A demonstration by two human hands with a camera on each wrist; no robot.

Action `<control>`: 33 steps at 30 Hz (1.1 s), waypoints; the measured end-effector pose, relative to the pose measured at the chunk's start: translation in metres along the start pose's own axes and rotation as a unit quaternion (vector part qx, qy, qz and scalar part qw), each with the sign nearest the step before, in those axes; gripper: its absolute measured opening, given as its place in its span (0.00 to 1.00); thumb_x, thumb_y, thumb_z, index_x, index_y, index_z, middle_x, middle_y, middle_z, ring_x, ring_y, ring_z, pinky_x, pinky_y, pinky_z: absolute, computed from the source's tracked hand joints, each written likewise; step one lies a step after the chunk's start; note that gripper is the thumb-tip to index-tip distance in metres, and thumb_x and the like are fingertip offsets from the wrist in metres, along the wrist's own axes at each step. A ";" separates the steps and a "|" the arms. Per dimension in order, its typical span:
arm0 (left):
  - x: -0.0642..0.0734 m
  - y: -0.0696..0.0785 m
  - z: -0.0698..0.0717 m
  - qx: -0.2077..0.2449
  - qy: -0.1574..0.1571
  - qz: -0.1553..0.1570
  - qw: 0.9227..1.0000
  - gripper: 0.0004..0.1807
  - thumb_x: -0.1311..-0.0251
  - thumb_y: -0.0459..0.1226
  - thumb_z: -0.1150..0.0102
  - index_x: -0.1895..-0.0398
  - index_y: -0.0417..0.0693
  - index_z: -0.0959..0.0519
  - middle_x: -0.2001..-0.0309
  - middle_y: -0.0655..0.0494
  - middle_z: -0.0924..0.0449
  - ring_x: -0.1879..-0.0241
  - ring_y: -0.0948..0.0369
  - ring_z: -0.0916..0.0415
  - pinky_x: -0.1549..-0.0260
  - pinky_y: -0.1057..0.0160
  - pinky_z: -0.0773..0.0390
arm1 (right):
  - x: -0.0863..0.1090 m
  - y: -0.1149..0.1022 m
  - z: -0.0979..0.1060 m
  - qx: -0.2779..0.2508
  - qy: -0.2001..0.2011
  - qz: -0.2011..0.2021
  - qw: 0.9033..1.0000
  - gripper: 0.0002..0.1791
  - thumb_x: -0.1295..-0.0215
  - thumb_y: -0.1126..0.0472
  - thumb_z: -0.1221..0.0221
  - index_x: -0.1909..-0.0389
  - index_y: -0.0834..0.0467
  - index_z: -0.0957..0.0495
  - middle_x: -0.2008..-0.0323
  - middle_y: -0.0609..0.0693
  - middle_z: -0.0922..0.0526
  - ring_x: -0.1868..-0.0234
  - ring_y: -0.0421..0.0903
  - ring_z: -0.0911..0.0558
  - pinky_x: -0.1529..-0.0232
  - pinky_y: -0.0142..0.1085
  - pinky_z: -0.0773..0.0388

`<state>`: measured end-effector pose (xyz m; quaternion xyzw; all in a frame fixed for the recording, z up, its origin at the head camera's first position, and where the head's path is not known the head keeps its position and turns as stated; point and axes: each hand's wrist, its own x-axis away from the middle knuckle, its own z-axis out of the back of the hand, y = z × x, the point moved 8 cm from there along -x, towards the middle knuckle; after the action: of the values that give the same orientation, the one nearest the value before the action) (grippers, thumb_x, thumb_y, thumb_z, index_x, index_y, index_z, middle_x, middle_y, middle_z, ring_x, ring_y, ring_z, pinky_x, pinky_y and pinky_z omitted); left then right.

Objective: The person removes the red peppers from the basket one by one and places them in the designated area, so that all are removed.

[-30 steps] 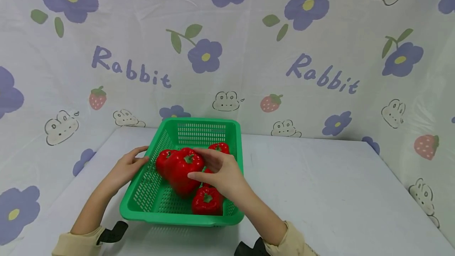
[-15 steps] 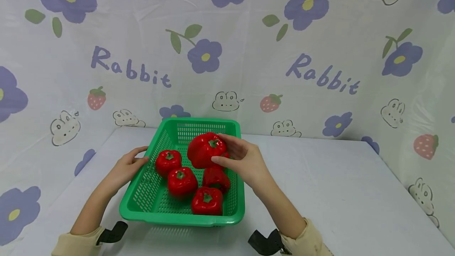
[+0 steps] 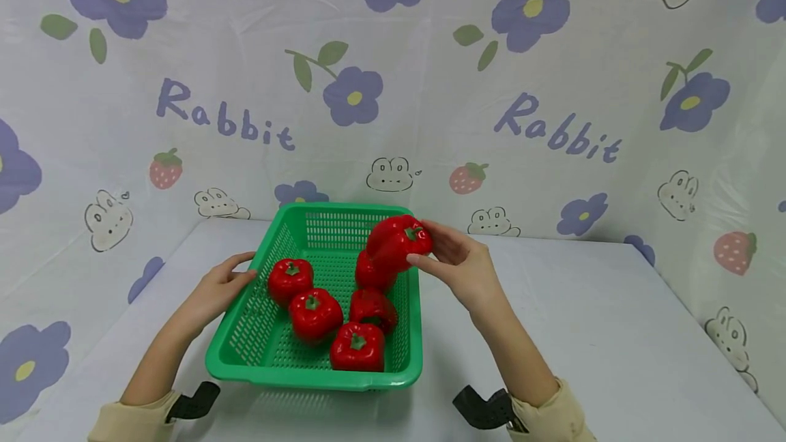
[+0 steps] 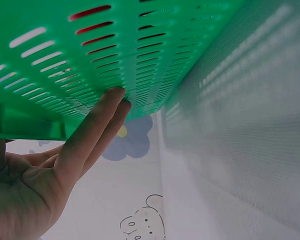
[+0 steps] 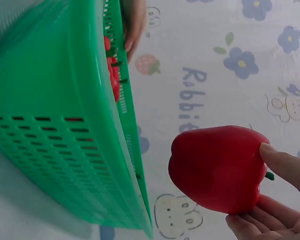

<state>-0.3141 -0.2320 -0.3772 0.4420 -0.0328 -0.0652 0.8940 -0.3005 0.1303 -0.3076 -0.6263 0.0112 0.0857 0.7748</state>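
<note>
My right hand [image 3: 471, 270] pinches a glossy red bell pepper [image 3: 393, 243] by its stem end, over the right rim of the green basket [image 3: 295, 376]. In the right wrist view, this bell pepper [image 5: 215, 167] hangs outside the basket wall, between thumb and fingers. My left hand [image 3: 215, 292] rests against the basket's left side; in the left wrist view its straight fingers [image 4: 97, 125] touch the slotted outer wall. Several more red bell peppers lie in the basket, including one at the left [image 3: 290, 281] and one near the front [image 3: 357, 348]. Another sits partly hidden behind the held one.
The basket stands on a white table [image 3: 552, 312], with table surface stretching to its right. A white cloth [image 3: 430, 87] printed with flowers, rabbits and strawberries hangs behind. Black wrist mounts [image 3: 485, 408] sit at both sleeves.
My right hand has lifted the bell pepper from among the others and carried it to the right and back, over the basket's right rim. The left hand stays in place.
</note>
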 end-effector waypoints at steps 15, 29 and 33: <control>0.001 -0.002 -0.001 0.002 -0.002 -0.003 1.000 0.32 0.24 0.45 0.58 0.26 0.34 0.48 0.46 0.28 0.23 0.61 0.54 0.15 0.63 0.59 0.16 | 0.004 0.018 0.036 0.015 0.044 -0.016 0.999 0.35 0.39 0.56 0.33 0.31 0.51 0.32 0.32 0.52 0.29 0.31 0.49 0.28 0.40 0.36 0.28; 0.001 -0.001 -0.001 0.002 0.002 -0.004 1.000 0.33 0.24 0.45 0.58 0.26 0.34 0.48 0.47 0.28 0.22 0.59 0.52 0.15 0.63 0.58 0.15 | 0.008 0.041 0.054 0.007 0.069 -0.043 0.997 0.37 0.38 0.55 0.34 0.29 0.50 0.35 0.30 0.51 0.31 0.30 0.49 0.30 0.40 0.35 0.28; 0.001 -0.002 -0.001 0.001 0.002 -0.003 1.000 0.32 0.25 0.44 0.58 0.26 0.34 0.48 0.46 0.27 0.23 0.60 0.52 0.14 0.63 0.58 0.15 | 0.008 0.049 0.057 0.010 0.075 -0.054 0.996 0.37 0.38 0.54 0.34 0.28 0.51 0.36 0.29 0.52 0.32 0.29 0.50 0.31 0.39 0.36 0.29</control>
<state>-0.3133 -0.2323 -0.3790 0.4432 -0.0298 -0.0668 0.8934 -0.3047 0.1967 -0.3437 -0.6230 0.0363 -0.0038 0.7814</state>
